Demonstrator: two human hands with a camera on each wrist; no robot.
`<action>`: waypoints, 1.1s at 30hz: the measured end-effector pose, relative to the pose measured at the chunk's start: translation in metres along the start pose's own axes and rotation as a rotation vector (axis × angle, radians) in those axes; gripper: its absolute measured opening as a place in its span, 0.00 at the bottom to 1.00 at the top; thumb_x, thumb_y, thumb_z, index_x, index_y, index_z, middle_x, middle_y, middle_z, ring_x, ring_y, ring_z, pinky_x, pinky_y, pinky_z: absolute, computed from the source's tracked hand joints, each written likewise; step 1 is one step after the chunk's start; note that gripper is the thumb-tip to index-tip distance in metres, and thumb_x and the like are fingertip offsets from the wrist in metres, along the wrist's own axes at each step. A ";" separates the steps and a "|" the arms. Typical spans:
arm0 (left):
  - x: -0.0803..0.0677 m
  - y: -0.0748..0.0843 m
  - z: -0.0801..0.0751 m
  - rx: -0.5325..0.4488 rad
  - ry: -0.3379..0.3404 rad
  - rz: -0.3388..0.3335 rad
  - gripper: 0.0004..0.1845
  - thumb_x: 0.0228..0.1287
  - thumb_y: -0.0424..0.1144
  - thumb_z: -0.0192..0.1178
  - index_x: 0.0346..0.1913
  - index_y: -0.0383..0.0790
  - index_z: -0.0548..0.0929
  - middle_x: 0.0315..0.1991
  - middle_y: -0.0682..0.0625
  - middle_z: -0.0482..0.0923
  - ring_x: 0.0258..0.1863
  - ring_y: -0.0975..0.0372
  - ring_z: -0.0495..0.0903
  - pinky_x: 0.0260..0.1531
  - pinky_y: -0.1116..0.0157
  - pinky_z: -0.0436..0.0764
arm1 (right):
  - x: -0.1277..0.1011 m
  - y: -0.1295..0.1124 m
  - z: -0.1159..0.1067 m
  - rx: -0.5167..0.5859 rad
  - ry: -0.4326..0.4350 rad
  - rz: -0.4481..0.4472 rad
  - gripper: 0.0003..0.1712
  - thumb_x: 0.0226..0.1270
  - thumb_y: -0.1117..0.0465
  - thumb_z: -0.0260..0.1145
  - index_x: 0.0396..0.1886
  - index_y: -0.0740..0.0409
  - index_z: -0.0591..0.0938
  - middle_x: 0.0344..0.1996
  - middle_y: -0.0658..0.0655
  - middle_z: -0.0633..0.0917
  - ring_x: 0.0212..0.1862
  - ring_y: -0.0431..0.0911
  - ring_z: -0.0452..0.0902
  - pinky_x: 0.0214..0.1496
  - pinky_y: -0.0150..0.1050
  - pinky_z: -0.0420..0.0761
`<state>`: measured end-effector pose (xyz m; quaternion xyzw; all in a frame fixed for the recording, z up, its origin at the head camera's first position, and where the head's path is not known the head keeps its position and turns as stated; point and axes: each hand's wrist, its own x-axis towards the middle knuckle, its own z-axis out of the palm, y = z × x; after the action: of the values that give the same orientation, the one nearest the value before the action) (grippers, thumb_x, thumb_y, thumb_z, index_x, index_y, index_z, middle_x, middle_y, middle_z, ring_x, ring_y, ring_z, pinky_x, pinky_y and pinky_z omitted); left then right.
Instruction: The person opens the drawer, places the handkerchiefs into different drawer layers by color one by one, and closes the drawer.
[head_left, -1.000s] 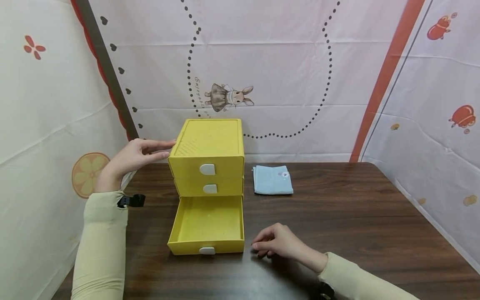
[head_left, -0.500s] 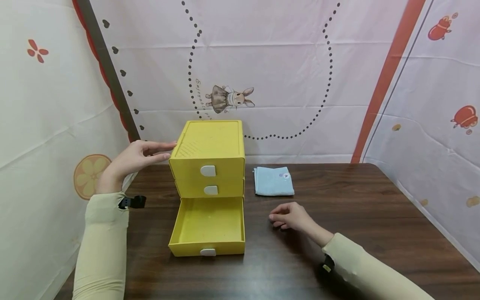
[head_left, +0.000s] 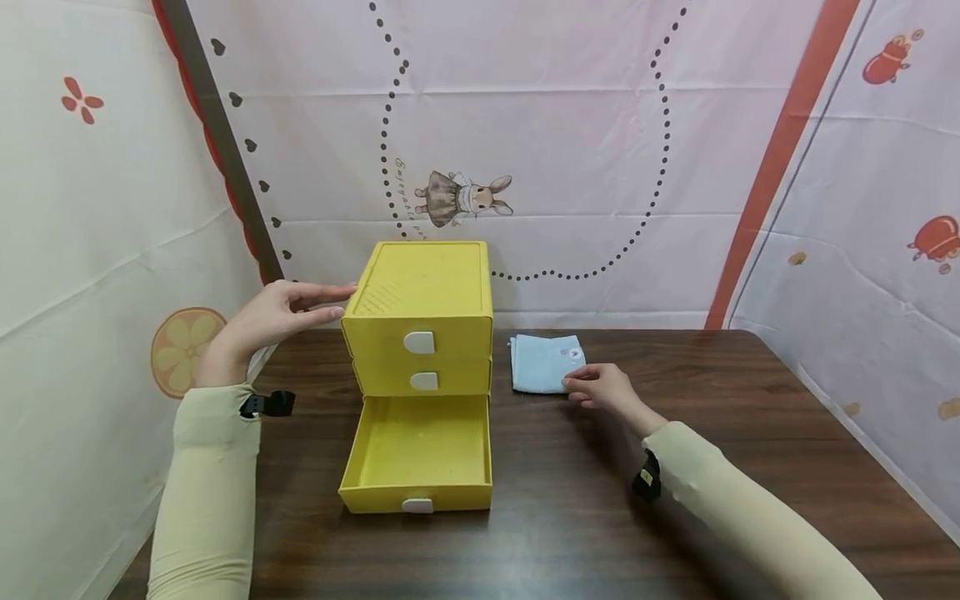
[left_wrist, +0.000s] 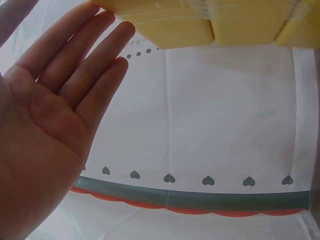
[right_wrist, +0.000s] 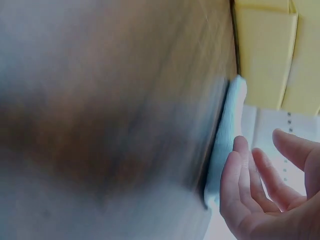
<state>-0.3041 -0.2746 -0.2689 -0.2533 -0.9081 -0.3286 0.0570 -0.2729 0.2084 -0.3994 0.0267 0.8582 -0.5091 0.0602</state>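
A yellow drawer unit [head_left: 420, 279] with white handles stands left of centre. Its bottom drawer [head_left: 416, 498] is pulled out and holds nothing visible; the two upper ones are pushed in. With straight fingers, my left hand [head_left: 273, 321] rests against the unit's upper left side, its palm showing in the left wrist view. A folded light-blue cloth [head_left: 540, 364] lies flat on the table to the unit's right. My right hand [head_left: 603, 390] is at the cloth's near right corner. In the right wrist view its thumb is apart from the loosely bent fingers [right_wrist: 231, 182], beside the cloth's edge.
The dark wooden table [head_left: 675, 450] runs back to a printed fabric backdrop [head_left: 570, 167]. Fabric walls also rise at the left and right sides. Brown tabletop shows between the pulled-out drawer and my right forearm.
My right hand has moved away from beside the open drawer, forward and to the right, up to the cloth. The left hand stays against the drawer unit.
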 end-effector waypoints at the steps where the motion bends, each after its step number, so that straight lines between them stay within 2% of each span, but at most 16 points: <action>1: 0.000 0.000 0.000 0.002 0.001 -0.001 0.21 0.64 0.52 0.60 0.60 0.62 0.78 0.60 0.56 0.76 0.51 0.72 0.74 0.42 0.75 0.75 | 0.003 0.000 -0.002 0.003 0.006 0.009 0.21 0.66 0.56 0.64 0.52 0.66 0.80 0.47 0.64 0.84 0.45 0.51 0.84 0.46 0.42 0.82; 8: 0.000 0.002 0.000 0.003 0.000 -0.018 0.22 0.63 0.54 0.60 0.60 0.63 0.77 0.60 0.54 0.77 0.50 0.69 0.74 0.41 0.72 0.75 | 0.021 0.003 -0.013 -0.040 0.078 0.015 0.22 0.66 0.54 0.64 0.52 0.65 0.80 0.49 0.64 0.83 0.46 0.49 0.84 0.44 0.39 0.82; 13: 0.001 0.001 0.001 0.001 -0.001 -0.019 0.22 0.62 0.53 0.61 0.60 0.63 0.77 0.60 0.54 0.77 0.51 0.70 0.74 0.41 0.73 0.74 | 0.033 0.005 -0.016 -0.082 0.134 0.038 0.21 0.65 0.53 0.65 0.50 0.64 0.81 0.46 0.63 0.84 0.40 0.44 0.84 0.39 0.34 0.82; 16: 0.001 0.000 0.001 0.001 0.002 -0.019 0.22 0.62 0.52 0.61 0.60 0.63 0.77 0.59 0.55 0.77 0.49 0.70 0.74 0.40 0.72 0.75 | 0.041 0.007 -0.017 -0.072 0.155 0.060 0.21 0.64 0.54 0.66 0.50 0.64 0.81 0.45 0.62 0.85 0.39 0.41 0.83 0.39 0.33 0.82; 25: 0.001 -0.001 0.001 0.015 -0.004 -0.043 0.22 0.62 0.54 0.61 0.60 0.65 0.77 0.59 0.60 0.76 0.52 0.70 0.73 0.42 0.72 0.74 | 0.057 0.013 -0.021 -0.076 0.173 0.095 0.23 0.64 0.54 0.66 0.52 0.65 0.80 0.49 0.65 0.82 0.47 0.50 0.82 0.44 0.39 0.82; 33: 0.000 0.003 -0.001 0.018 -0.005 -0.040 0.22 0.62 0.55 0.61 0.59 0.65 0.77 0.59 0.60 0.76 0.52 0.70 0.74 0.42 0.72 0.74 | 0.064 0.015 -0.020 -0.050 0.175 0.161 0.26 0.63 0.55 0.66 0.56 0.66 0.77 0.54 0.67 0.79 0.51 0.51 0.81 0.43 0.37 0.82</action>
<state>-0.3027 -0.2728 -0.2664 -0.2353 -0.9161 -0.3207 0.0503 -0.3366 0.2319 -0.4116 0.1383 0.8677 -0.4767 0.0263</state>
